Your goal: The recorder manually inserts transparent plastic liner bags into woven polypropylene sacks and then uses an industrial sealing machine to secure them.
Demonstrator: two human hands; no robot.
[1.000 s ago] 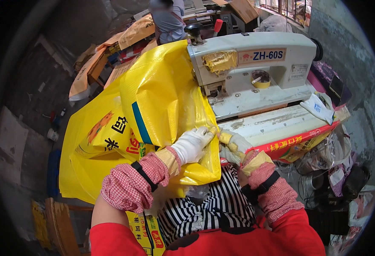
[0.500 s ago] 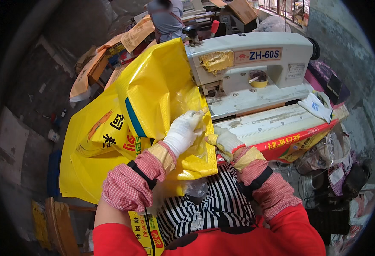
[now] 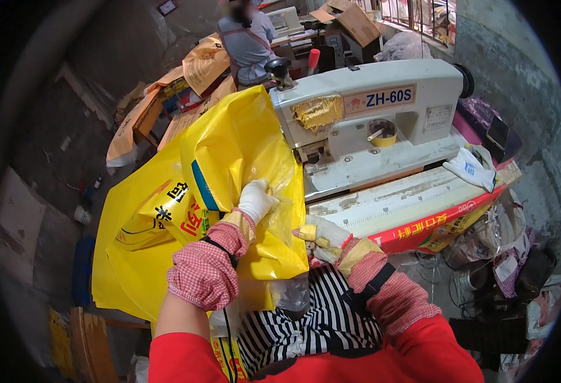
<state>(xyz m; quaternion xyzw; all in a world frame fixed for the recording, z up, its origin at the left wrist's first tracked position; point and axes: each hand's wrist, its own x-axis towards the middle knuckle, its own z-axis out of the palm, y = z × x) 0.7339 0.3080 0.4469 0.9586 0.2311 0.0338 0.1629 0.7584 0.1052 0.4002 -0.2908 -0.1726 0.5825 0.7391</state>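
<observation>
Left hand (image 3: 255, 199) gloved white, raised forward, fingers curled closed in pinch, wrist bent up, checked sleeve cover on forearm. Right hand (image 3: 322, 233) gloved, lower, near torso, fingers folded into loose fist, forearm angled inward.

- The bag (image 3: 229, 166) lies left of the sewing machine (image 3: 370, 127).
- The machine stands on the counter (image 3: 408, 207).
- A spare glove (image 3: 472, 169) rests on the counter's right end.
- A person (image 3: 245, 38) sits behind.
</observation>
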